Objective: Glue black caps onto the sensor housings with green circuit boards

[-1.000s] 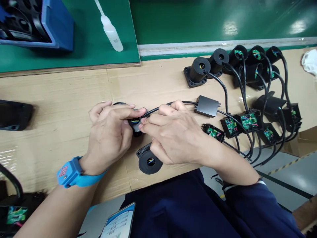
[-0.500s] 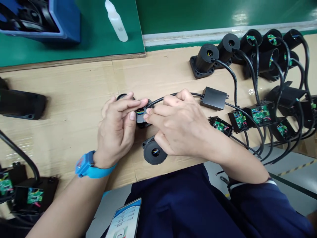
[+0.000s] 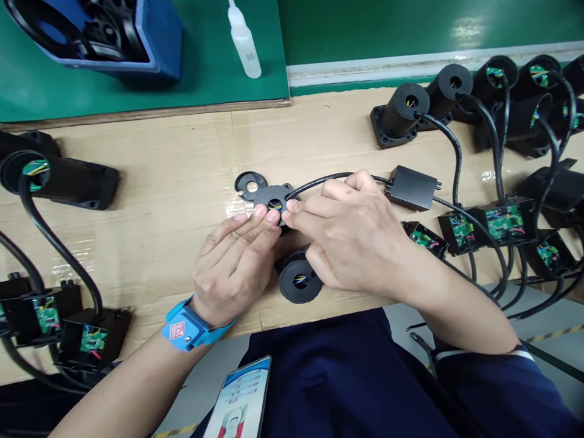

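My left hand and my right hand meet at a small black housing with coloured wires in its round opening. Fingertips of both hands pinch its near edge. A black cable runs from it over my right hand to a small black box. A flat black ring plate lies just left of the housing. Another black cylinder housing with wires inside stands under my right palm. A blue strap circles my left wrist.
Rows of black housings with cables and green circuit boards fill the right side. More such units lie at the left. A white squeeze bottle and a blue bin stand on the green mat behind.
My left hand has slid back off the housing, uncovering it and the ring plate. Only its fingertips now touch the near edge. The view has shifted left.
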The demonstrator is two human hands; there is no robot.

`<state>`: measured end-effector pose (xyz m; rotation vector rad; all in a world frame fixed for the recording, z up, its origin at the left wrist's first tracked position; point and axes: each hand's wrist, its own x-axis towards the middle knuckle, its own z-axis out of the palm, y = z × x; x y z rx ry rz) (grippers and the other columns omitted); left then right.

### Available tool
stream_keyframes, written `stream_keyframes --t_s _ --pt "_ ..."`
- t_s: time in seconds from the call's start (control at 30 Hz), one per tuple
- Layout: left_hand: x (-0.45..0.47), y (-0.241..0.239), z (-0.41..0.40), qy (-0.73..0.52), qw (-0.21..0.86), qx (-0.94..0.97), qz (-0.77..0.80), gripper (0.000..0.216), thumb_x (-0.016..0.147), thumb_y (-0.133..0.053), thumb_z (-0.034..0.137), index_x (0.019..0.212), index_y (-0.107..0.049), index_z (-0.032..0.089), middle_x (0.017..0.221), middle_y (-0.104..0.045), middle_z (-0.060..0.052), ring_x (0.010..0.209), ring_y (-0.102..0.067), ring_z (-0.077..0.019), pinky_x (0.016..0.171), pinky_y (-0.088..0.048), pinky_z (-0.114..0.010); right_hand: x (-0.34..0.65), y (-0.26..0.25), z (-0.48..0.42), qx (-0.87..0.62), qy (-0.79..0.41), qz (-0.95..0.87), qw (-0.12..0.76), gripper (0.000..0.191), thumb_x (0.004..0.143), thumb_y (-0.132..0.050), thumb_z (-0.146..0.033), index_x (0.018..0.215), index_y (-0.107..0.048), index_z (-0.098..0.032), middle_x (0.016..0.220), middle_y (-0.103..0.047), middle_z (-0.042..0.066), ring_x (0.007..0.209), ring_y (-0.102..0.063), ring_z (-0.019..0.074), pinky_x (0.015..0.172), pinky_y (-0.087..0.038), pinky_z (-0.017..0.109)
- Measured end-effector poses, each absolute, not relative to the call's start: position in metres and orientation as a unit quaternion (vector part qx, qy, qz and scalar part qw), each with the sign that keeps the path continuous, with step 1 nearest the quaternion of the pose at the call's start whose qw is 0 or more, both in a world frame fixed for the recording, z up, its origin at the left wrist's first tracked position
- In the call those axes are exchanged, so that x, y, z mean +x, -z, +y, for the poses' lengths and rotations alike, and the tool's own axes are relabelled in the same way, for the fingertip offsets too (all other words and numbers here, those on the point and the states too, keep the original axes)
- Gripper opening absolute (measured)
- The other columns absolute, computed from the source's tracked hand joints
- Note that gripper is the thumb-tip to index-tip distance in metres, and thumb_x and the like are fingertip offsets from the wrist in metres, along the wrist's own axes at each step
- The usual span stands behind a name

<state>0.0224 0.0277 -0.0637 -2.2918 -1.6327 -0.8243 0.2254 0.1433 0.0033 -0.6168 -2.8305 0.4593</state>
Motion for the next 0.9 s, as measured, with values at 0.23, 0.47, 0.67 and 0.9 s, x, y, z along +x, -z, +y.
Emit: stream_keyframes --t_s 0.23,0.47,0.67,0.9 --pt "0.026 0.053 0.039 0.307 0.138 -0.772 -0.539 0.065 0.092 -0.075 0.008 0.148 -0.046 0.02 0.117 -0.082 -0.009 0.105 -0.081 -0.0232 0.097 -0.062 -0.04 0.228 -0.006 0.139 -0.211 -0.138 -0.958 0.133 0.035 0.093 -0.049 -0.015 0.116 -0.075 -0.011 0.111 -0.08 0.007 0.098 -0.06 0.0281 0.081 -0.033 0.047" --pt "0.026 0.04 0.045 0.296 0.116 -0.781 -0.538 0.063 0.094 -0.076 0.008 0.149 -0.045 0.011 0.118 -0.081 -0.014 0.11 -0.079 -0.024 0.098 -0.057 -0.038 0.229 -0.008 0.132 -0.215 -0.133 -0.956 0.151 0.045 0.092 -0.052 -0.015 0.131 -0.07 -0.004 0.118 -0.08 0.009 0.096 -0.058 0.0266 0.083 -0.035 0.046" --pt "0.022 0.035 0.062 0.278 0.076 -0.799 -0.527 0.039 0.1 -0.064 0.006 0.136 -0.053 0.014 0.127 -0.079 -0.015 0.1 -0.075 -0.0229 0.084 -0.052 -0.037 0.227 -0.008 0.126 -0.232 -0.149 -0.952 0.13 0.05 0.093 -0.052 -0.016 0.138 -0.067 -0.004 0.128 -0.077 0.011 0.101 -0.061 0.0263 0.091 -0.037 0.046" --pt "0.019 0.04 0.062 0.294 0.044 -0.795 -0.528 0.035 0.101 -0.064 0.01 0.134 -0.054 0.013 0.125 -0.079 -0.014 0.099 -0.071 -0.0222 0.09 -0.052 -0.037 0.235 -0.016 0.123 -0.234 -0.162 -0.941 0.181 0.029 0.1 -0.06 -0.025 0.12 -0.074 -0.009 0.115 -0.08 0.008 0.104 -0.064 0.023 0.105 -0.038 0.042"
